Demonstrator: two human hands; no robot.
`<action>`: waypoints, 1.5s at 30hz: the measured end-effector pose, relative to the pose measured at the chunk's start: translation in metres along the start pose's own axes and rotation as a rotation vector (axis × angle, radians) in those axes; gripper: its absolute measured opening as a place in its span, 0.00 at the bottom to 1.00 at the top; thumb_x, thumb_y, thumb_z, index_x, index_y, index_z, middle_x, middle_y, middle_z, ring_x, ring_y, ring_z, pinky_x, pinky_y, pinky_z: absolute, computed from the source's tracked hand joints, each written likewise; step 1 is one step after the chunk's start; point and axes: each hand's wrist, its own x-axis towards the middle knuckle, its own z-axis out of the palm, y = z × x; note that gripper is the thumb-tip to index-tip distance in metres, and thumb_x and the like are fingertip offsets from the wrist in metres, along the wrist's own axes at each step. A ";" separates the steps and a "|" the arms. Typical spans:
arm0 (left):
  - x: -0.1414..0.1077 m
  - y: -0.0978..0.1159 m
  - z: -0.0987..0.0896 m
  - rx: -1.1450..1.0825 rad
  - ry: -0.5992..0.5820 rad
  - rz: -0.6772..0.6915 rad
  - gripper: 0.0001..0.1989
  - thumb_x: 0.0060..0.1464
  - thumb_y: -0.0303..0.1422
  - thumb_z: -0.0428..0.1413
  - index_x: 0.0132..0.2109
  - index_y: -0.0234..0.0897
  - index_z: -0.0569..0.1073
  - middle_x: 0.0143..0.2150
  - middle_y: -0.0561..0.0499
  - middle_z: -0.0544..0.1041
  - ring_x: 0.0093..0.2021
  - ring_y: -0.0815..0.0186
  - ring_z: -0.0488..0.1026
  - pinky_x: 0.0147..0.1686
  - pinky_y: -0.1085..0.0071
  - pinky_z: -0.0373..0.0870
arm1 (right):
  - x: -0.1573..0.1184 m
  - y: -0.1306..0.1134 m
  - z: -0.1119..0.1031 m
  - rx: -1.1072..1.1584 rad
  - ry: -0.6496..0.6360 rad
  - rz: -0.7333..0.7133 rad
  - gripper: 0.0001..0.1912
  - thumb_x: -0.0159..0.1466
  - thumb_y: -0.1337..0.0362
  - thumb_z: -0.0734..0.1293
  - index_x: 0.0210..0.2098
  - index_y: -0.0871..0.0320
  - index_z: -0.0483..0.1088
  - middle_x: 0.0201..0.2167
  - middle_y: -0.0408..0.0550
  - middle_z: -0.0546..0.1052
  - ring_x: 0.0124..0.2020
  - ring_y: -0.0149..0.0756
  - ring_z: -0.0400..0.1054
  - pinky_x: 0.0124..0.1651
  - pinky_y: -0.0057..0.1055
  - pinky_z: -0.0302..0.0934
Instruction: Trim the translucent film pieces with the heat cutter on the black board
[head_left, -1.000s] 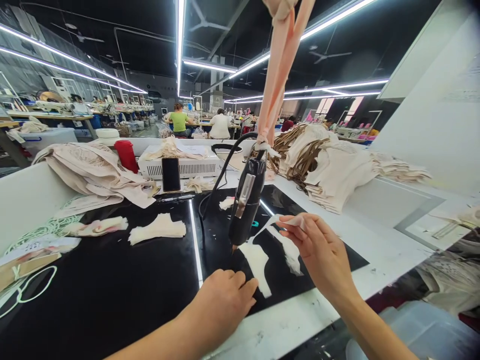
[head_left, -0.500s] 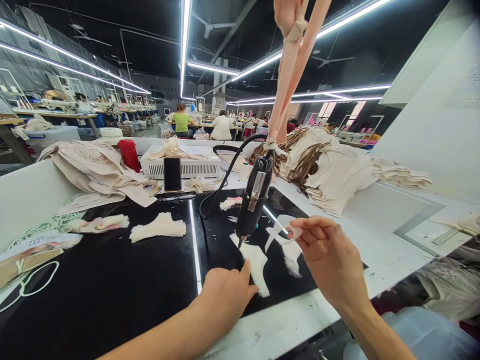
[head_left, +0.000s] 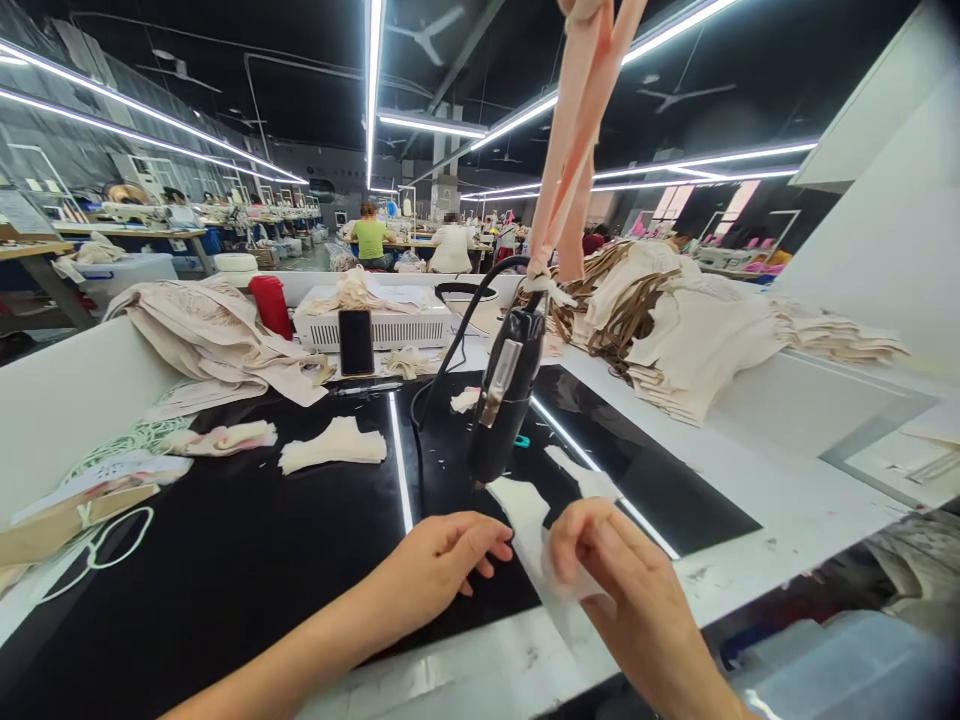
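Observation:
A black handheld tool (head_left: 508, 390) hangs from pink straps, its tip just above a white fabric piece (head_left: 521, 502) on the black tabletop (head_left: 300, 560). Left of that piece is my left hand (head_left: 457, 560), its fingers loosely curled and apart, with nothing visible in them. My right hand (head_left: 622, 570) pinches a thin, translucent white piece (head_left: 562, 600) over the lower end of the fabric. Another white piece (head_left: 581, 472) lies behind my right hand. A small stack of cream pieces (head_left: 334, 445) rests to the left.
A phone (head_left: 356, 342) leans on a white vented box (head_left: 412, 328). Piled cream garments (head_left: 705, 335) stand at the back right, more fabric (head_left: 217, 335) at the back left. Pale green cords (head_left: 124, 440) lie at the left edge. People sit in the background.
My left hand has come off the fabric piece, its pointing finger now curled. My right hand has moved down and nearer with the thin white piece. The hanging tool has swung slightly.

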 end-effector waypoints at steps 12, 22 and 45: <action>-0.045 0.002 -0.046 -0.141 0.145 -0.172 0.15 0.52 0.43 0.66 0.38 0.34 0.79 0.31 0.54 0.75 0.30 0.71 0.65 0.31 0.74 0.58 | 0.001 0.027 0.021 -0.197 -0.172 0.246 0.23 0.61 0.44 0.72 0.46 0.53 0.79 0.33 0.48 0.81 0.29 0.38 0.74 0.35 0.36 0.71; -0.061 -0.006 -0.071 -0.078 0.225 -0.315 0.17 0.50 0.45 0.64 0.35 0.37 0.71 0.22 0.63 0.58 0.23 0.75 0.47 0.21 0.77 0.42 | 0.006 0.044 0.044 -0.158 -0.244 0.355 0.16 0.58 0.48 0.75 0.29 0.55 0.77 0.21 0.41 0.75 0.24 0.33 0.69 0.31 0.29 0.67; -0.058 -0.010 -0.065 -0.550 0.112 -0.015 0.07 0.52 0.32 0.62 0.36 0.33 0.74 0.29 0.51 0.75 0.29 0.70 0.70 0.30 0.75 0.66 | 0.006 0.042 0.069 -0.391 -0.383 -0.006 0.13 0.71 0.55 0.60 0.51 0.48 0.72 0.49 0.47 0.78 0.49 0.42 0.71 0.54 0.38 0.64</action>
